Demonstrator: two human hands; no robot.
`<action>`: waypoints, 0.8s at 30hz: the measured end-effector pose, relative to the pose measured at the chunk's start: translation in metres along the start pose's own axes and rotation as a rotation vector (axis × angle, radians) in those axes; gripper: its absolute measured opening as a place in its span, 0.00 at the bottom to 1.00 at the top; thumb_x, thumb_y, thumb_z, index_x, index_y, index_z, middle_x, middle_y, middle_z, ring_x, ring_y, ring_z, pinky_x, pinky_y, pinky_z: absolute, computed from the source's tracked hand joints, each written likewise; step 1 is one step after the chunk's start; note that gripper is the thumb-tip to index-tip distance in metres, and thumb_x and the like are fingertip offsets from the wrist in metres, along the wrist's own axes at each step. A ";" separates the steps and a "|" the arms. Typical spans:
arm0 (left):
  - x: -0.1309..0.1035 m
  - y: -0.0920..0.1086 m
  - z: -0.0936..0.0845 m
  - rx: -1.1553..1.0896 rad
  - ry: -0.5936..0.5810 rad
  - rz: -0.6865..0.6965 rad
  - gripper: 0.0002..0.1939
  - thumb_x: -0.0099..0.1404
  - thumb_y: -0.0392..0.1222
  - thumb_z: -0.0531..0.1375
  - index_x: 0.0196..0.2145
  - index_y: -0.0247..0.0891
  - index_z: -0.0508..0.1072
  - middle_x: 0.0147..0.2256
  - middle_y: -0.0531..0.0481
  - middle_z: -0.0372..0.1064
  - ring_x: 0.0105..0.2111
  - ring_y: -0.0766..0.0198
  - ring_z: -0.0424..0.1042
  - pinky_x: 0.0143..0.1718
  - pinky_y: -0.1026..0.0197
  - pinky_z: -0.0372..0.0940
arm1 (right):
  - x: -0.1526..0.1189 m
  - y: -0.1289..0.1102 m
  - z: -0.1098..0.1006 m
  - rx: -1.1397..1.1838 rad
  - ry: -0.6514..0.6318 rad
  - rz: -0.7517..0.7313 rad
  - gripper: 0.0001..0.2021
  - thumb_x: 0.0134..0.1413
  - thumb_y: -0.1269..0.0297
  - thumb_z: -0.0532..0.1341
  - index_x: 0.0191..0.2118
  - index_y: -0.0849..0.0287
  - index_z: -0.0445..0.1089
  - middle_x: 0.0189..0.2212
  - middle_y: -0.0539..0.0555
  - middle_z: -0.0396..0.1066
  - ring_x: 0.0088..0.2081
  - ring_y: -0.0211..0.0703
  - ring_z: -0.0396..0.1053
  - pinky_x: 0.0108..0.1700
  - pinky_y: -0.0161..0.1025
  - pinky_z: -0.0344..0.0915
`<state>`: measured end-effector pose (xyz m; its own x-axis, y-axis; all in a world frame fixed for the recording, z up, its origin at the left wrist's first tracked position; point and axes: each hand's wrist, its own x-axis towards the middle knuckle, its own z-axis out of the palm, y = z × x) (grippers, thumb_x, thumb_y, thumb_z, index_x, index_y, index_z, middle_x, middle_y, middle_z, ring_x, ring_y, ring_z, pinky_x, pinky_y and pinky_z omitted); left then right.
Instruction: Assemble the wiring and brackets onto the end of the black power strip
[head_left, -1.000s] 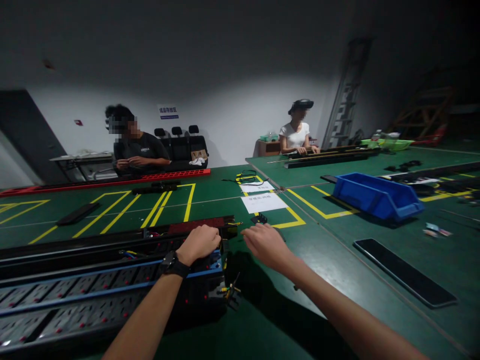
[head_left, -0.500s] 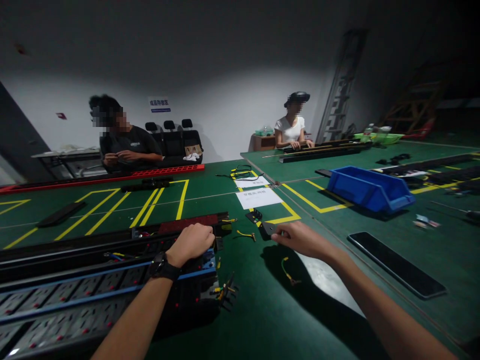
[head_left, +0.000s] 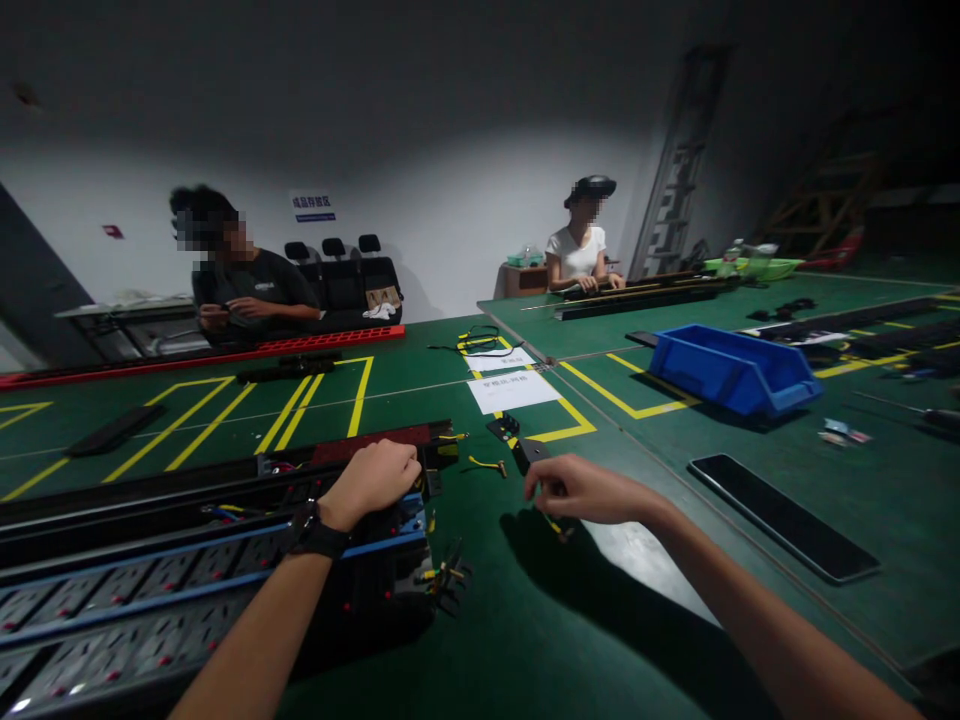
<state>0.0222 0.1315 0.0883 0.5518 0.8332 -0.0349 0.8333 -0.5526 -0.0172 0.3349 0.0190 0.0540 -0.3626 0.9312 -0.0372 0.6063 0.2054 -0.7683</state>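
My left hand (head_left: 371, 483), with a black watch on the wrist, rests on the right end of a long black socket strip assembly (head_left: 217, 560); its fingers are curled over the edge and their tips are hidden. Over the green table, my right hand (head_left: 581, 490) has its fingers bent, with a gap between thumb and forefinger. Just below its fingers shows a short yellow-green wire (head_left: 560, 530). A small black block (head_left: 528, 452) lies right behind the right hand. Another yellow wire (head_left: 487, 464) lies between the hands. Loose wire ends stick out of the assembly's near right corner.
A phone (head_left: 780, 515) and a blue bin (head_left: 739, 370) are on the right. White paper labels (head_left: 512, 391) lie ahead in the middle. One person (head_left: 255, 290) sits at the back left, another (head_left: 579, 255) at the back right. A red rail (head_left: 330, 340) runs along the far left edge.
My right hand has moved off the small black block, down toward the yellow-green wire, and its fingers have parted. My left hand stays on the assembly. The view has shifted slightly.
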 end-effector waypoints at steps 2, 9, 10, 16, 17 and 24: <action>-0.002 0.001 -0.008 0.025 0.031 0.009 0.18 0.73 0.41 0.49 0.34 0.40 0.78 0.40 0.40 0.82 0.39 0.50 0.80 0.39 0.55 0.67 | 0.003 -0.002 0.001 0.127 0.049 -0.036 0.09 0.59 0.64 0.63 0.43 0.57 0.78 0.31 0.51 0.77 0.31 0.41 0.72 0.33 0.37 0.64; -0.019 0.027 -0.039 -0.009 0.098 0.094 0.18 0.73 0.42 0.50 0.33 0.41 0.78 0.37 0.45 0.81 0.37 0.54 0.78 0.37 0.57 0.64 | 0.012 -0.014 0.024 0.691 0.149 -0.025 0.17 0.58 0.51 0.70 0.48 0.53 0.76 0.35 0.51 0.77 0.31 0.40 0.71 0.36 0.39 0.69; -0.024 0.035 -0.041 -0.033 0.084 0.125 0.17 0.72 0.41 0.51 0.33 0.42 0.78 0.37 0.47 0.81 0.37 0.55 0.78 0.37 0.57 0.64 | 0.012 -0.016 0.029 0.774 0.142 -0.023 0.18 0.56 0.52 0.72 0.49 0.53 0.76 0.35 0.50 0.77 0.31 0.39 0.70 0.36 0.38 0.69; -0.043 0.069 -0.039 -0.100 0.024 0.297 0.12 0.72 0.52 0.59 0.39 0.44 0.77 0.39 0.48 0.81 0.39 0.54 0.79 0.37 0.57 0.66 | 0.015 -0.019 0.052 1.131 0.063 -0.004 0.25 0.51 0.57 0.78 0.53 0.54 0.75 0.37 0.50 0.78 0.33 0.35 0.72 0.38 0.33 0.70; -0.044 0.071 -0.037 -0.087 0.027 0.314 0.12 0.72 0.52 0.59 0.39 0.44 0.77 0.39 0.47 0.81 0.39 0.54 0.79 0.36 0.57 0.66 | 0.016 -0.019 0.055 1.169 0.064 0.009 0.25 0.51 0.58 0.78 0.54 0.54 0.75 0.38 0.50 0.78 0.33 0.35 0.72 0.39 0.33 0.70; -0.040 0.067 -0.033 -0.047 0.072 0.340 0.08 0.73 0.47 0.59 0.39 0.42 0.76 0.40 0.47 0.79 0.40 0.54 0.78 0.35 0.58 0.65 | 0.021 -0.013 0.061 1.312 0.057 0.030 0.25 0.50 0.60 0.80 0.52 0.54 0.77 0.36 0.49 0.78 0.33 0.34 0.73 0.38 0.31 0.71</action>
<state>0.0570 0.0620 0.1220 0.7976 0.6018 0.0396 0.6011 -0.7986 0.0293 0.2764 0.0171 0.0247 -0.3110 0.9483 -0.0632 -0.5327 -0.2290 -0.8147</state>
